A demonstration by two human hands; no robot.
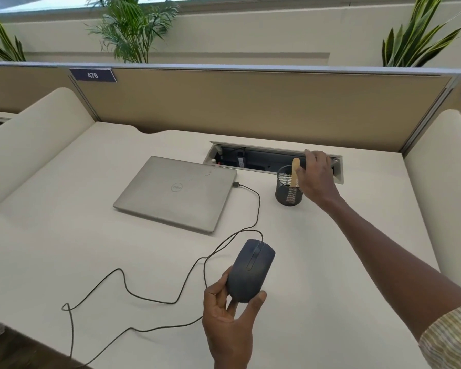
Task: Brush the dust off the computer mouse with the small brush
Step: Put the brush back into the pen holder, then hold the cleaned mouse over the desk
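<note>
Head view: left hand (228, 319) grips mouse (250, 271) by its rear, thumb + fingers curled round it, raised over desk (343, 249). Right hand (317, 177) reaches to mesh cup (288, 187), fingers at brush (295, 173) handle; can't tell if pinch has closed. Brush stands in cup, wooden handle up, well apart from mouse. Cable (171, 299) runs from mouse to closed laptop (176, 193). Step: fetching brush, no brushing yet. Next: secure handle, lift clear of cup, bring bristles to mouse top w/o snagging cable
</note>
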